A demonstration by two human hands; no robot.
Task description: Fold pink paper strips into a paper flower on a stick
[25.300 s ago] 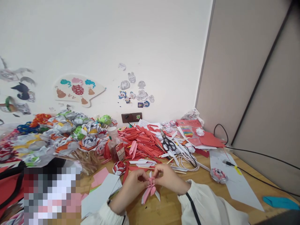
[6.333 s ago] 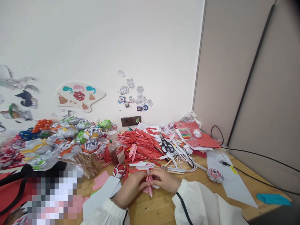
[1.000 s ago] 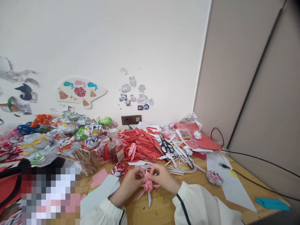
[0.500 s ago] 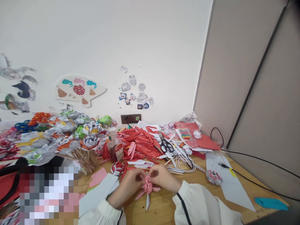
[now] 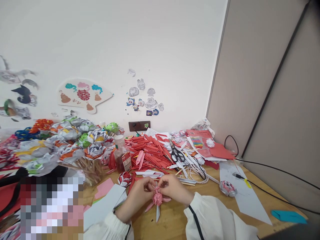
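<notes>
A pink folded-paper flower (image 5: 157, 199) with pink and white strips sticking out lies low over the wooden table, between my two hands. My left hand (image 5: 143, 194) pinches its far edge from the left. From the right, my right hand (image 5: 173, 188) pinches the same far part, thumbs close together. Just beyond my hands lie white folded paper strips (image 5: 149, 173), and behind them a big heap of red folded strips (image 5: 152, 150). A finished red-and-white paper flower (image 5: 125, 179) sits left of my left hand.
Black-handled scissors (image 5: 177, 155) lie on the heap beside a pearl string (image 5: 200, 175). A glass bottle (image 5: 121, 153) stands left, near bunched paper flowers (image 5: 72, 140). At right are a pink-and-white flower (image 5: 228, 188), a cable (image 5: 262, 189) and a blue paper piece (image 5: 288, 216).
The fingertips have shifted slightly at the far edge of the pink flower, and more of its pink body shows below them. Otherwise the hands stay in place.
</notes>
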